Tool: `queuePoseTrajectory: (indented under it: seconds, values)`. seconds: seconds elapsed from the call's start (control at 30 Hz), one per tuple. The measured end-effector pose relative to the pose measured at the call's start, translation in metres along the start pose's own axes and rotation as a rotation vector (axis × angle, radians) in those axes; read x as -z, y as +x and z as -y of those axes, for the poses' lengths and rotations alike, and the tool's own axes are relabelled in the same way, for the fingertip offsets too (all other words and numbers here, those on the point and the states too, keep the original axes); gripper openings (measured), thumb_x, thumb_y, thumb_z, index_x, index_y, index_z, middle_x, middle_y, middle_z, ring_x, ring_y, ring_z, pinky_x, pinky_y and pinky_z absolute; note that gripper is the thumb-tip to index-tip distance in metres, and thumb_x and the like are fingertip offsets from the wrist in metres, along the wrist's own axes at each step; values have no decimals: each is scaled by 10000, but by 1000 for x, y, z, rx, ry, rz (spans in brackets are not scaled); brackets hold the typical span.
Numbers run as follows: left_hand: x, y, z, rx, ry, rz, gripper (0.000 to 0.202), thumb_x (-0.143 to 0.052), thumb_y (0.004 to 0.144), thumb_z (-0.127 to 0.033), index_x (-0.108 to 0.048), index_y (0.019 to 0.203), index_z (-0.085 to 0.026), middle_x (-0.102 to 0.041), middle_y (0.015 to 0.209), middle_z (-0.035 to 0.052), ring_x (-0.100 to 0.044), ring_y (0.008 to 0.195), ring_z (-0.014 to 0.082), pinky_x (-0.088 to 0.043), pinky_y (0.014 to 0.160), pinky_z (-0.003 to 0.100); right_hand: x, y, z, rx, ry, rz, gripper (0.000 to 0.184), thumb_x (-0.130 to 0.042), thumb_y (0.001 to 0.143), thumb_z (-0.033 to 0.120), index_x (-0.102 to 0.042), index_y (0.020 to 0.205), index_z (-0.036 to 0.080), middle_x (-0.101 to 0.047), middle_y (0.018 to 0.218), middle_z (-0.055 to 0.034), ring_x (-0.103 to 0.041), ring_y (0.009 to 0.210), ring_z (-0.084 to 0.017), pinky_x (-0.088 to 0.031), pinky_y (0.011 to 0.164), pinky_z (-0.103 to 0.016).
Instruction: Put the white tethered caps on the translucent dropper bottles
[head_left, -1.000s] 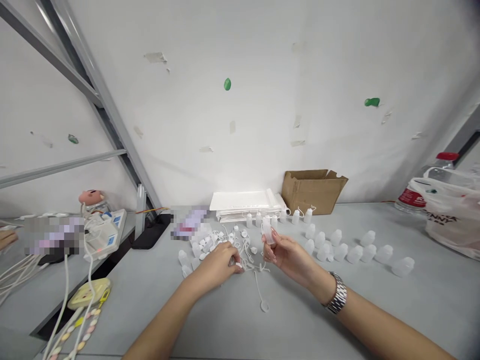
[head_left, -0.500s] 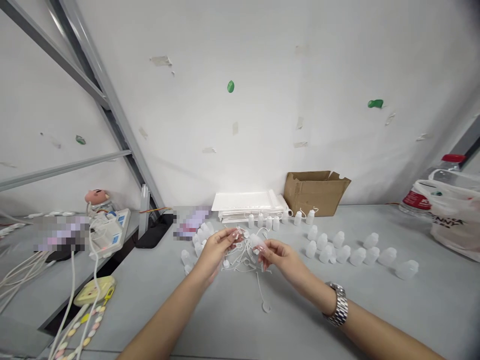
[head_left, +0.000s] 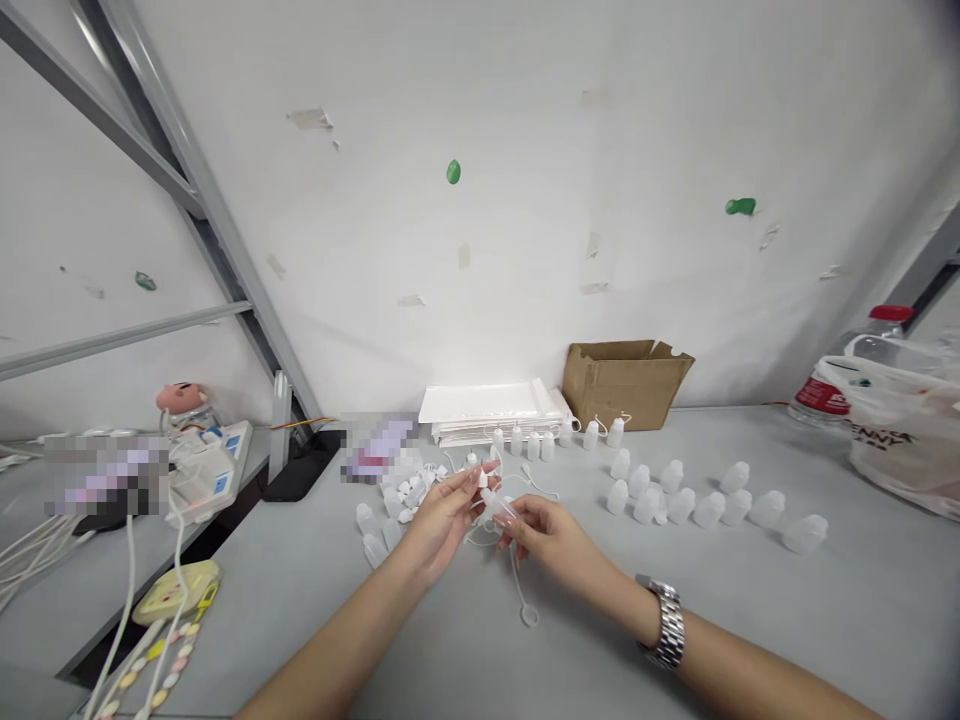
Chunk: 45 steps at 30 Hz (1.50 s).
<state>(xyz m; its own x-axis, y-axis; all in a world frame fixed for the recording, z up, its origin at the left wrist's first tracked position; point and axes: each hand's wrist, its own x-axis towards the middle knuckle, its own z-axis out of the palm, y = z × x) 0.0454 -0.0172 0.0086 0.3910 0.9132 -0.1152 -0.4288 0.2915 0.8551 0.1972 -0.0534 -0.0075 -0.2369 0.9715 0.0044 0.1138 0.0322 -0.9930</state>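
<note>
My right hand grips a small translucent plastic bottle tilted to the left, neck toward my left hand. My left hand pinches a small white cap right at the bottle's neck. Both hands hover just above the grey table, over a heap of small white caps with thin loops. One looped strap lies loose on the table below my hands.
Several translucent bottles lie to the right, a few capped ones stand behind. At the back are a stack of white bags and a cardboard box. A plastic bag sits far right, power strips and cables at left.
My left hand picked a cap from the heap and lifted it. My right hand lowered and tilted the bottle toward it, so both hands now meet at the bottle's neck.
</note>
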Motion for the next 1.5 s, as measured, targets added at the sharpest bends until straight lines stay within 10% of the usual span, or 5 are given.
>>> queuePoseTrajectory:
  seconds: [0.73, 0.93, 1.2, 1.5]
  values:
    - [-3, -4, 1, -183, 328, -190, 206, -721, 610, -299, -678, 762, -167, -710, 889, 65, -625, 888, 204, -445, 817, 304, 4, -10, -1, 330, -547, -330, 187, -515, 817, 333, -576, 904, 179, -609, 765, -49, -529, 703, -188, -415, 676, -311]
    - [1, -2, 1, -211, 379, -158, 159, -725, 596, -260, -697, 736, -188, -715, 877, 50, -625, 893, 206, -455, 824, 317, 10, -9, 13, 223, -324, -228, 231, -533, 795, 405, -591, 821, 183, -573, 681, -13, -494, 625, -148, -386, 606, -267]
    - [-7, -10, -4, -419, 613, -92, 123, -692, 595, -166, -720, 697, -229, -710, 870, 23, -607, 938, 214, -471, 839, 311, 22, 0, 19, -190, 359, 234, 520, -415, 787, 606, -563, 627, 133, -319, 372, 91, -247, 378, -56, -301, 478, -241]
    - [-6, -5, -5, -305, 477, -223, 121, -703, 594, -219, -697, 707, -177, -722, 847, 49, -635, 883, 228, -478, 826, 340, 19, 4, 12, 12, 154, 24, 472, -639, 643, 541, -496, 904, 175, -582, 627, 30, -558, 593, -129, -412, 583, -269]
